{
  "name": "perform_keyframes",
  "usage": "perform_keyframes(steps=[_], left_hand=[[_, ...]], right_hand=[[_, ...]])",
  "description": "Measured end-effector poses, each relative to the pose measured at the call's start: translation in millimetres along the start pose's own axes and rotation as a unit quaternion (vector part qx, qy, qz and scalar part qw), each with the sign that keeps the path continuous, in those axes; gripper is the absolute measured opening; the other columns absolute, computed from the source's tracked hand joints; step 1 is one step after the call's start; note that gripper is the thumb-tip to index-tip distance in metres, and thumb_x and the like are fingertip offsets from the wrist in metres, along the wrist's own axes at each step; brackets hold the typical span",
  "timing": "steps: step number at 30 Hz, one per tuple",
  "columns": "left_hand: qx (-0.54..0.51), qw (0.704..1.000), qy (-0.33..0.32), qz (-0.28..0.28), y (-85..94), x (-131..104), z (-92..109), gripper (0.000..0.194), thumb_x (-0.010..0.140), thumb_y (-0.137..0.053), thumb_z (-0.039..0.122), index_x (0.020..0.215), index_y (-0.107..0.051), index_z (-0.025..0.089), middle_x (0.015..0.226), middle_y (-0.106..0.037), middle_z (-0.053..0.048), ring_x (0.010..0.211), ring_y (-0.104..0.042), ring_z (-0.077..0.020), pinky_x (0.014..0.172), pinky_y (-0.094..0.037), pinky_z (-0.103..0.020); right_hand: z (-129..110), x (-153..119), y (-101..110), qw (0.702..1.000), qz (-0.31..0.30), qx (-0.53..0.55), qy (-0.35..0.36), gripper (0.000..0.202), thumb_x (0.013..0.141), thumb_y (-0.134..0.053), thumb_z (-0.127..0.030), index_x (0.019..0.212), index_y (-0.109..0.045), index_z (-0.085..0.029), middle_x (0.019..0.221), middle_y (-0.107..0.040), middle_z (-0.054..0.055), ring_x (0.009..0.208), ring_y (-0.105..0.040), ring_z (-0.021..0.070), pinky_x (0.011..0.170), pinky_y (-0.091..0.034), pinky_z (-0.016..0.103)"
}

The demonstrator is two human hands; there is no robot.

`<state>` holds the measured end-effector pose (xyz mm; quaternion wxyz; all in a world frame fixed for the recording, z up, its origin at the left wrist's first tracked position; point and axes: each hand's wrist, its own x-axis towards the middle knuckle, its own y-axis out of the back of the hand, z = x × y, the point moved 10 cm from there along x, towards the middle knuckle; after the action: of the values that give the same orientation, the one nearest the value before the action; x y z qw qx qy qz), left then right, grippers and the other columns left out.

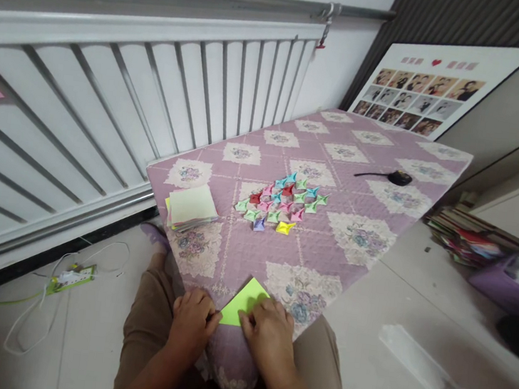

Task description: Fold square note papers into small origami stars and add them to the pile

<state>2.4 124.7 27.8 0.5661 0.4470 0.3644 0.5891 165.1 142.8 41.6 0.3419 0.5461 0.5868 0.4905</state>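
A yellow-green sheet of paper (236, 308) lies at the near edge of the cloth-covered table, folded into what looks like a triangle with its point away from me. My left hand (191, 322) is closed at the paper's left corner, its thumb against the edge. Over the right side lies my right hand (270, 335), fingers bent and thumb on the paper; that corner is hidden under it. Beyond my hands, several small folded paper pieces (286, 206) in mixed colours sit in rows, with a yellow one (285, 228) nearest me.
A stack of paper sheets (193, 206) lies at the table's left. Farther right sits a black object with a thin cord (399, 177). A white radiator (196, 92) borders the left side, and a photo board (431, 86) leans behind the table (252, 253). A power strip (72, 279) lies on the floor.
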Motion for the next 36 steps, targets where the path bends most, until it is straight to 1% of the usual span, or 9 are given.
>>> perform_keyframes(steps=[3,7,10,15,22,26,29,33,36], left_hand=[[0.007,0.998,-0.058,0.014,0.3,-1.7,9.2,0.006,0.086,-0.057,0.026,0.085,-0.062,0.022,0.090,-0.062,-0.003,0.088,-0.053,-0.0216,0.080,-0.034,-0.038],[0.011,0.976,-0.216,-0.001,-4.2,-6.4,39.4,0.021,0.091,-0.054,0.023,0.111,-0.060,0.028,0.106,-0.063,-0.002,0.097,-0.051,-0.0199,0.084,-0.034,-0.035],[0.026,0.959,-0.279,-0.032,-11.1,-8.5,50.0,0.023,0.092,-0.054,0.026,0.114,-0.059,0.029,0.109,-0.063,-0.001,0.099,-0.051,-0.0187,0.082,-0.035,-0.033],[0.046,0.958,-0.278,-0.045,-14.7,-4.8,48.8,0.024,0.089,-0.059,0.027,0.112,-0.060,0.031,0.112,-0.063,0.001,0.098,-0.051,-0.0183,0.081,-0.036,-0.033],[0.031,0.952,-0.295,-0.070,-16.4,-11.3,39.6,0.032,0.089,-0.058,0.025,0.120,-0.057,0.031,0.121,-0.060,-0.002,0.108,-0.050,-0.0184,0.091,-0.036,-0.033],[0.058,0.944,-0.319,-0.060,-6.3,-24.9,22.5,0.034,0.089,-0.055,0.023,0.122,-0.055,0.030,0.127,-0.058,-0.001,0.118,-0.045,-0.0192,0.099,-0.031,-0.036],[0.061,0.951,-0.301,-0.026,6.9,-29.9,15.3,0.028,0.088,-0.055,0.022,0.116,-0.058,0.030,0.122,-0.061,0.000,0.116,-0.047,-0.0204,0.097,-0.033,-0.037],[0.030,0.973,-0.229,0.021,15.0,-25.4,27.4,0.016,0.089,-0.055,0.026,0.103,-0.062,0.024,0.109,-0.063,-0.003,0.102,-0.052,-0.0220,0.089,-0.038,-0.037],[0.021,0.979,-0.204,0.017,4.3,-18.2,49.5,0.018,0.090,-0.054,0.024,0.105,-0.062,0.025,0.101,-0.063,-0.002,0.093,-0.053,-0.0204,0.083,-0.039,-0.036]], right_hand=[[1.0,-0.1,-0.8,1.000,-0.003,0.007,-0.006,0.021,0.080,-0.068,-0.032,0.064,-0.057,-0.023,0.079,-0.061,0.003,0.083,-0.052,0.0233,0.070,-0.031,0.035],[2.3,-2.5,0.2,1.000,0.014,0.019,0.000,0.014,0.081,-0.066,-0.031,0.074,-0.058,-0.023,0.080,-0.060,0.002,0.083,-0.052,0.0224,0.070,-0.030,0.034],[5.5,-5.9,0.2,0.999,0.027,0.039,0.008,0.009,0.082,-0.065,-0.028,0.082,-0.058,-0.023,0.083,-0.060,0.002,0.084,-0.051,0.0219,0.072,-0.031,0.034],[6.7,-11.6,1.1,0.998,0.028,0.042,0.035,0.005,0.085,-0.061,-0.021,0.080,-0.060,-0.023,0.083,-0.061,0.002,0.083,-0.051,0.0210,0.077,-0.032,0.035],[-14.5,-23.5,-2.2,0.991,0.016,0.059,0.122,0.008,0.082,-0.067,-0.023,0.089,-0.065,-0.026,0.084,-0.061,0.000,0.082,-0.051,0.0188,0.078,-0.034,0.032],[-6.0,-23.4,-7.5,0.990,0.009,0.087,0.110,0.010,0.081,-0.068,-0.022,0.089,-0.065,-0.026,0.084,-0.061,0.000,0.082,-0.051,0.0187,0.076,-0.036,0.031],[-1.0,-21.0,-9.0,0.988,0.003,0.104,0.117,0.006,0.082,-0.067,-0.021,0.086,-0.065,-0.025,0.084,-0.060,0.001,0.082,-0.052,0.0184,0.077,-0.037,0.031],[-0.8,-17.8,-8.6,0.989,0.006,0.099,0.113,0.002,0.082,-0.066,-0.022,0.083,-0.065,-0.024,0.082,-0.060,0.001,0.081,-0.052,0.0187,0.076,-0.037,0.031],[-6.0,-17.4,-8.2,0.993,0.014,0.079,0.088,0.005,0.083,-0.064,-0.022,0.078,-0.064,-0.023,0.080,-0.060,0.002,0.079,-0.051,0.0196,0.074,-0.037,0.032]])
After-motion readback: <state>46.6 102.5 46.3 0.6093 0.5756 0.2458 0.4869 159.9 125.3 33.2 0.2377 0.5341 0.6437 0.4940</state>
